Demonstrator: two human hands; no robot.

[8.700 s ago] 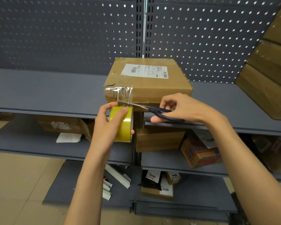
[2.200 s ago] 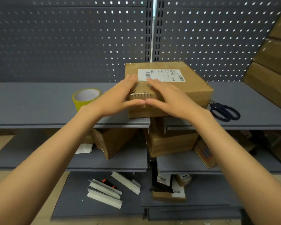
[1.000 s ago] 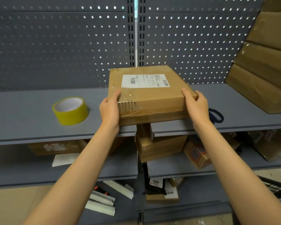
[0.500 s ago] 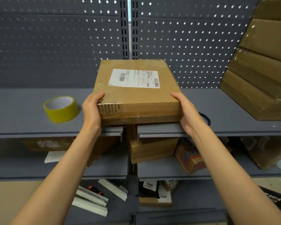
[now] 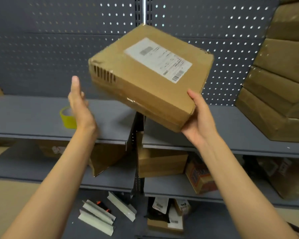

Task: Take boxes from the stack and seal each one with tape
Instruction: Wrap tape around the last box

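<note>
A brown cardboard box with a white shipping label on top is lifted off the grey shelf and tilted, blurred by motion. My right hand grips its near right corner from below. My left hand is off the box, fingers straight, a short way left of its lower left side. A yellow tape roll stands on the shelf, partly hidden behind my left hand. The stack of brown boxes leans at the right on the same shelf. The scissors are not visible.
A dark perforated panel backs the shelf. The lower shelves hold more cardboard boxes and an orange printed carton. White brackets and small packages lie on the bottom shelf.
The box has been lifted off the shelf and turned, tilting up to the left. My left hand has let go of it; my right hand still holds its corner.
</note>
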